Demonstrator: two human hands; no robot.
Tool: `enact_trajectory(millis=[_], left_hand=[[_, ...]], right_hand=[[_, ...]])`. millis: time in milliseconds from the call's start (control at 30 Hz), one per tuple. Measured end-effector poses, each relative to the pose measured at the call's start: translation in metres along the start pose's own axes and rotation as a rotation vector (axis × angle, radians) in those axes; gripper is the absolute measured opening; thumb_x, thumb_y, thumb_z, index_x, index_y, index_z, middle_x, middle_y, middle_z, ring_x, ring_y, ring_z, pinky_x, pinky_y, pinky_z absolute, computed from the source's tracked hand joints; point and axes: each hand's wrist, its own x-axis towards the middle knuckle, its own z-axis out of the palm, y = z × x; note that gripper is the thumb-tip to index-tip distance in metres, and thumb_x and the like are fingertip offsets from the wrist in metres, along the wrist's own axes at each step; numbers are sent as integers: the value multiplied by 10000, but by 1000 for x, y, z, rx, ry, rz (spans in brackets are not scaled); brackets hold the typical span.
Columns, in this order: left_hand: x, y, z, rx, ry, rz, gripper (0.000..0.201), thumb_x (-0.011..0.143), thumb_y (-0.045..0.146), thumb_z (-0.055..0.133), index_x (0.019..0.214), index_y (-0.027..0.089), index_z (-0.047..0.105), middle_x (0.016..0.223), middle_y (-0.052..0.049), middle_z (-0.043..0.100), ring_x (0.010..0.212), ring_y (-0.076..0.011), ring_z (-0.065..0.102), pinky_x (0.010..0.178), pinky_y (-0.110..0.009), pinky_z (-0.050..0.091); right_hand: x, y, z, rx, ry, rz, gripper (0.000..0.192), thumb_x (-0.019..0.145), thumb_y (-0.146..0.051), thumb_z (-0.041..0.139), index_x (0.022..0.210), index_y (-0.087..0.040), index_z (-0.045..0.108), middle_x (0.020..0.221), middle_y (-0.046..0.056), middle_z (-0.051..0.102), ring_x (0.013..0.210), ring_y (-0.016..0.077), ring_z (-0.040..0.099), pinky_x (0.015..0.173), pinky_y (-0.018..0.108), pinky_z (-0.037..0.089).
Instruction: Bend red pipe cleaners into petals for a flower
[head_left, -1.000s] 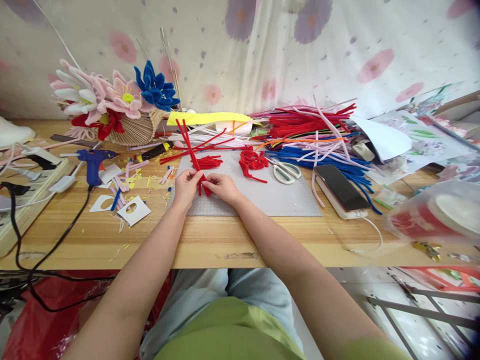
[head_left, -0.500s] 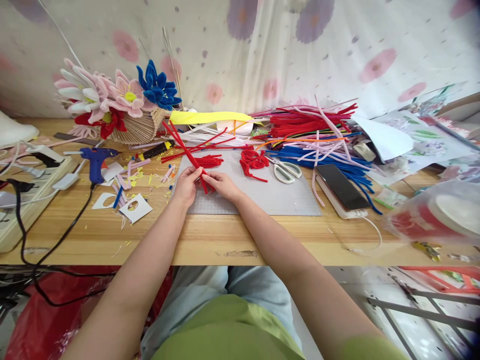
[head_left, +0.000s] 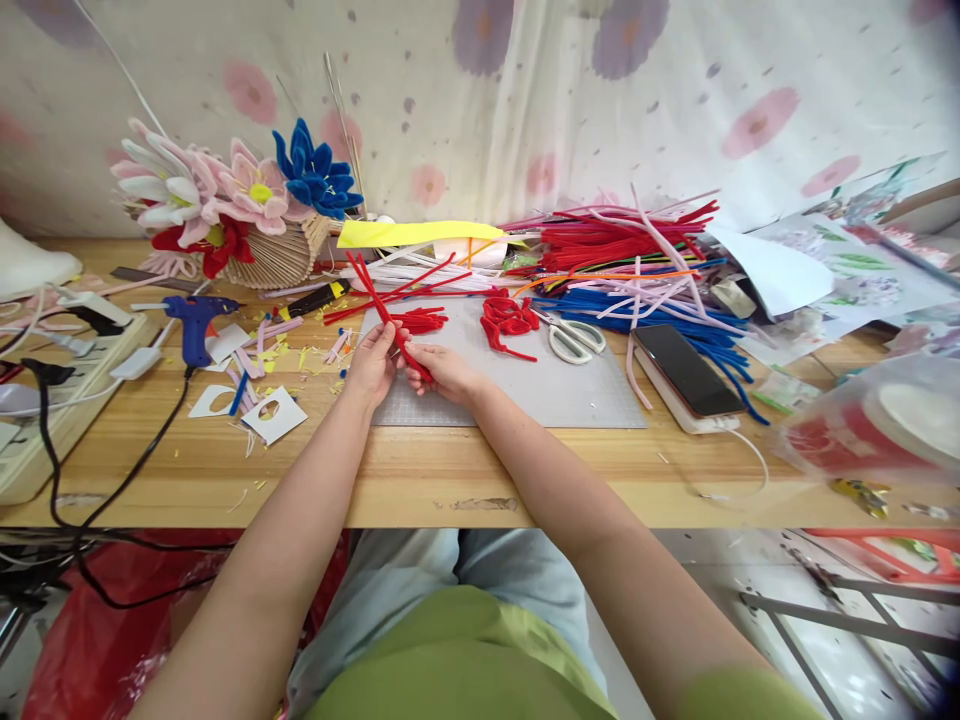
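Hands, left (head_left: 373, 362) and right (head_left: 444, 371), pinch red pipe cleaners (head_left: 390, 325) between them above the mat (head_left: 555, 390).

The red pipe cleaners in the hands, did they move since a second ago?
A little. The red pipe cleaners tipped leftward and now reach less high. Both the left hand and right hand kept their grip. Scissors and phone stayed put.

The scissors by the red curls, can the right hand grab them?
Probably yes. The scissors lie flat on the grey mat, just right of the right hand, nothing between them. But that hand already pinches red pipe cleaners, shared with the left hand.
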Motion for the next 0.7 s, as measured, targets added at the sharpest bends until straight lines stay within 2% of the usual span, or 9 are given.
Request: enact_trajectory(millis=[67,133,200,267,333,433,533,700], left_hand=[[2,2,-2,-43,11,6,164,689,284,737,736,174,624,658,17,630,591,-74,587,513,-180,428],[3,4,-4,-78,31,21,156,694,282,734,712,182,616,652,26,626,610,-72,596,597,-190,467],[4,5,-6,-86,41,38,168,687,282,741,693,183,604,642,34,620,601,-70,594,612,-195,474],[4,5,-5,-70,48,43,187,675,287,750,689,181,596,633,35,615,576,-71,589,547,-187,454],[3,4,-4,-47,51,31,203,664,297,758,700,179,597,639,29,621,559,-71,586,460,-171,401],[3,3,-4,-32,14,11,216,676,336,745,730,180,606,682,13,641,580,-78,600,406,-166,356],[6,2,-8,-70,10,0,195,720,349,708,746,182,612,697,11,649,599,-80,609,477,-175,436],[10,5,-14,-159,160,-31,142,770,269,671,686,172,609,621,24,629,585,-66,603,672,-204,520]], right_hand=[[0,1,3,22,-7,-8,344,871,-467,483,704,-168,452,436,-104,282,359,36,275,362,137,275],[1,3,6,37,-3,-20,381,852,-499,495,668,-178,404,443,-112,228,356,32,222,352,135,254],[3,4,8,32,6,-36,362,846,-498,504,698,-174,437,482,-91,337,397,39,332,398,144,345],[5,4,9,35,12,-49,301,849,-460,516,792,-165,502,588,-48,490,507,58,478,500,175,452],[6,3,8,52,-1,-39,266,849,-431,529,865,-166,526,644,-33,538,565,68,524,557,198,488],[7,4,5,67,-38,-14,301,842,-466,526,799,-169,505,510,-87,376,437,46,387,477,169,433],[8,5,4,47,-52,-19,356,854,-497,491,706,-179,430,464,-114,215,375,35,226,396,144,340],[9,4,13,-70,-45,-20,354,896,-443,440,658,-191,370,431,-113,211,349,43,200,356,155,325]])
